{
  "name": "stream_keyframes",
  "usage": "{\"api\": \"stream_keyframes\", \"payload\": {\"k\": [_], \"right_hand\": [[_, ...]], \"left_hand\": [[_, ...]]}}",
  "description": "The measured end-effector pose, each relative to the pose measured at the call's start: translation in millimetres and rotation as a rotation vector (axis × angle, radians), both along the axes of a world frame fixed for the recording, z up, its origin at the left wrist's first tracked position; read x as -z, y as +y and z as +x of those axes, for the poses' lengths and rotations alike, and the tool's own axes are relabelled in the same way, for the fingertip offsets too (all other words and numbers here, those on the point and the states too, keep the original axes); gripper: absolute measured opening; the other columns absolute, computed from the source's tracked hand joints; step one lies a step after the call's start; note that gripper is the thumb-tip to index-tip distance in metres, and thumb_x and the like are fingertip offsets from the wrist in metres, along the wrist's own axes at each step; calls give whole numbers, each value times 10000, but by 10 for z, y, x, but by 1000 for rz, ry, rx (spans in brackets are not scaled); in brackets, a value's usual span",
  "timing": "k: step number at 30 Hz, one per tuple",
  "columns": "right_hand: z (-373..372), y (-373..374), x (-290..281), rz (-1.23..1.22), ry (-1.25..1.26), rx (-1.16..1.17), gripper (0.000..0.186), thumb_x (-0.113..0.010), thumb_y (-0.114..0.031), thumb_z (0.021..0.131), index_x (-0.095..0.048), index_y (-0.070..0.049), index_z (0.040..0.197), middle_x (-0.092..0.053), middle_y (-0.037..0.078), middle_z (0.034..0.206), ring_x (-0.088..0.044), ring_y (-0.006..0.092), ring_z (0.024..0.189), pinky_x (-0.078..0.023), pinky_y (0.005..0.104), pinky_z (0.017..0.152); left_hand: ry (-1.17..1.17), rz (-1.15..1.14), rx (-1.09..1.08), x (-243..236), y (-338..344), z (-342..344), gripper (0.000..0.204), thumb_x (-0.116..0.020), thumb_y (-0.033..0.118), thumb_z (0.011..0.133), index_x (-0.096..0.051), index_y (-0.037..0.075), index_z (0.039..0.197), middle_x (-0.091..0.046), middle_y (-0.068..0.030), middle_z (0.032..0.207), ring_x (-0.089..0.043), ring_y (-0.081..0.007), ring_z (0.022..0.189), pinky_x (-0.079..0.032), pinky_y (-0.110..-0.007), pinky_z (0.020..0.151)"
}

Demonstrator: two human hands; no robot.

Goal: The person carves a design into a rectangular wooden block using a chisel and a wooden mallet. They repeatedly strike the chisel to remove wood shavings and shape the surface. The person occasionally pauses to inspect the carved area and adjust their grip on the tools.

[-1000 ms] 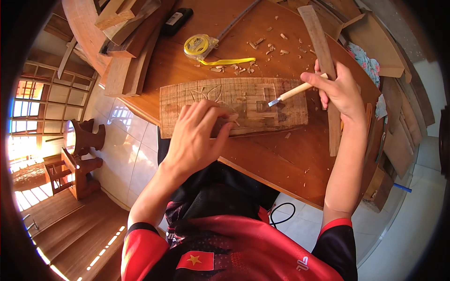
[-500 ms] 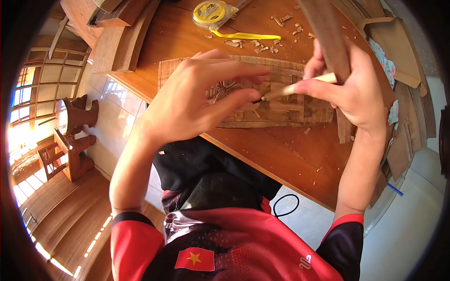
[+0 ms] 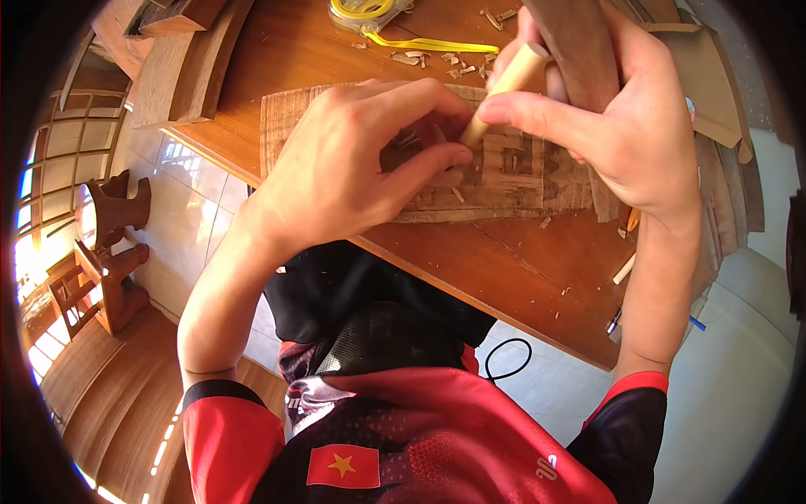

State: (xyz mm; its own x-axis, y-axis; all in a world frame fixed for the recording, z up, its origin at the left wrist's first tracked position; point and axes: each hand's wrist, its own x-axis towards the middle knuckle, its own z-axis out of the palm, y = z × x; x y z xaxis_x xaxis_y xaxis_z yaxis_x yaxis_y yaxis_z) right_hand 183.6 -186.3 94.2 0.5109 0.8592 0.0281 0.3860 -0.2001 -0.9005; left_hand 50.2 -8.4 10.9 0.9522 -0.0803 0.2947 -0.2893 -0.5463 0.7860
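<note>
My right hand [image 3: 625,126] is closed round a dark wooden bar [image 3: 575,50]. Between its thumb and fingers it also holds what looks like a carving chisel by its pale round handle [image 3: 514,77]. The handle slants down toward my left hand [image 3: 344,160], whose thumb and index finger are apart on either side of its lower end. Whether they touch it is unclear, and the tool's tip is hidden. Under both hands a carved wooden panel [image 3: 294,118] lies flat on the table, with square line patterns cut into its right part. My left hand covers much of its middle.
A yellow tape measure [image 3: 365,10] with a yellow strap and several wood chips [image 3: 409,58] lie behind the panel on the brown table [image 3: 504,277]. Thick wooden pieces [image 3: 189,76] stand at the far left corner. Boards and cardboard [image 3: 705,92] lean at the right.
The pale handle has swung from nearly level to steeper, its upper end rising. My right hand has turned and moved slightly farther away. My left fingers have come nearer the handle's lower end.
</note>
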Motion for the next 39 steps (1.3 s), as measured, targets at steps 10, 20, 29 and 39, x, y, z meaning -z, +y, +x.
{"api": "stream_keyframes", "payload": {"k": [10, 20, 29, 39], "right_hand": [[-273, 21, 19, -43, -476, 141, 293, -915, -194, 777, -744, -31, 949, -741, 76, 766, -722, 151, 675, -562, 286, 626], [-394, -90, 71, 4, -642, 162, 328, -899, -216, 804, -727, 9, 970, -738, 144, 768, -735, 198, 666, -554, 316, 592], [-269, 265, -16, -333, -246, 313, 299, -813, -227, 897, -689, 45, 909, -635, 75, 658, -578, 139, 555, -459, 336, 516], [-34, 171, 107, -364, 199, 293, 192, -768, -172, 955, -693, 0, 995, -644, 46, 673, -528, 82, 473, -381, 256, 403]], "left_hand": [[-46, -29, -33, 85, -29, -130, 242, -791, 95, 891, -661, 5, 1075, -706, -155, 907, -706, -349, 803, -536, -371, 702], [-46, 66, 19, 30, -9, -162, 254, -756, 52, 897, -651, -7, 1121, -702, -160, 946, -696, -365, 833, -538, -389, 720], [-40, 140, -60, 106, -13, -32, 317, -730, 110, 925, -625, -28, 1190, -672, -158, 994, -627, -364, 966, -481, -432, 896], [-42, 174, -142, 118, -165, -27, 313, -712, 97, 939, -637, 2, 1227, -686, -139, 1008, -643, -312, 944, -492, -395, 899]]}}
